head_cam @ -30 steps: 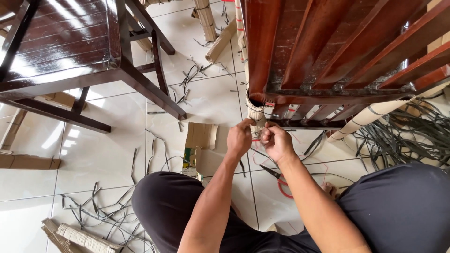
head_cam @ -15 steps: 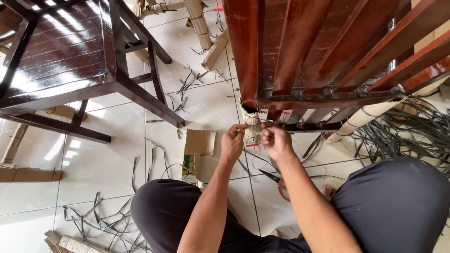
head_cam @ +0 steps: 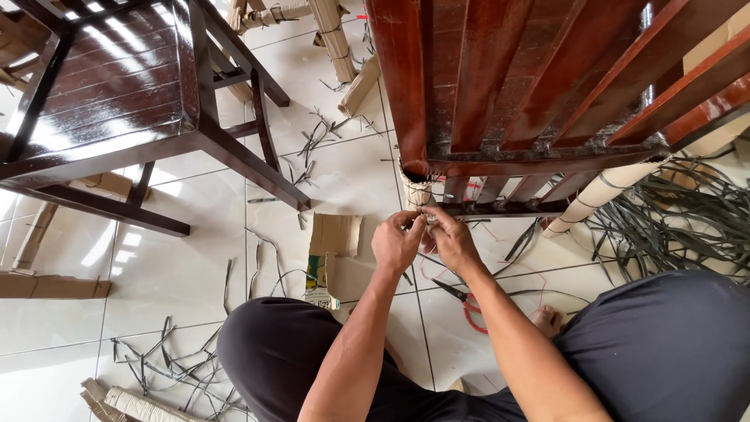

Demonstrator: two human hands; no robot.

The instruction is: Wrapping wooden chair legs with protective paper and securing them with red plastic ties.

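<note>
I sit on the tiled floor in front of a red-brown slatted wooden chair [head_cam: 500,78]. Its near leg is wrapped in tan corrugated cardboard [head_cam: 416,190]. My left hand [head_cam: 396,242] and my right hand [head_cam: 451,238] meet just under that wrapped leg, fingertips pinched together on the lower edge of the wrapping. A thin red string [head_cam: 449,184] runs by the leg; whether my fingers hold it is hidden.
A dark brown wooden chair [head_cam: 101,94] stands at the left. A flat cardboard piece [head_cam: 336,234] and red-handled scissors [head_cam: 469,305] lie by my knees. A paper-wrapped bar [head_cam: 601,195], a heap of dark straps [head_cam: 680,227] and scattered strap offcuts [head_cam: 156,359] surround me.
Both hands have stayed at the wrapped leg, their fingertips drawing closer together. The view has shifted slightly.
</note>
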